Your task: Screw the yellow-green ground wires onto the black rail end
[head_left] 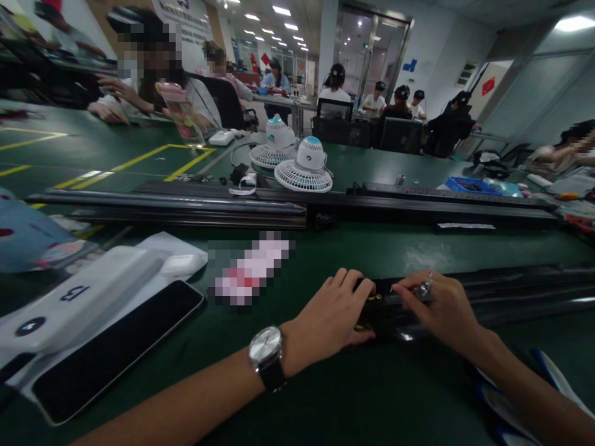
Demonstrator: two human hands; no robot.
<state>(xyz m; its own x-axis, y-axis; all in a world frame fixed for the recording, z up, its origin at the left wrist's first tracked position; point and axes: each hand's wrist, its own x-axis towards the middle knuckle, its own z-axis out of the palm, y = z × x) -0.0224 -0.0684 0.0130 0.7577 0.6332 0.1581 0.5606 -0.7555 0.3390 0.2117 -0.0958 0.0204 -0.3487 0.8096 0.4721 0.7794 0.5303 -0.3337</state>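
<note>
A long black bar [497,294], glossy along its length as if wrapped in plastic, lies on the green table in front of me. My left hand [337,306], with a watch [266,348] on its wrist, is closed around the bar's left end, thumb below and fingers over the top. Small yellow and brass-coloured bits show beside its fingers. Just to the right, over the bar, my right hand [437,306] is pinched, thumb against forefinger. What sits between those fingertips is too small to make out. Something silvery [426,285] shows at its fingers, perhaps a ring.
More long black bars [186,207] lie across the table beyond my hands, with white fans [304,167] behind. To my left are a phone [123,350], a white device [88,297] and a blurred pink item [251,272]. A blue tray [474,186] stands far right. Other people sit around.
</note>
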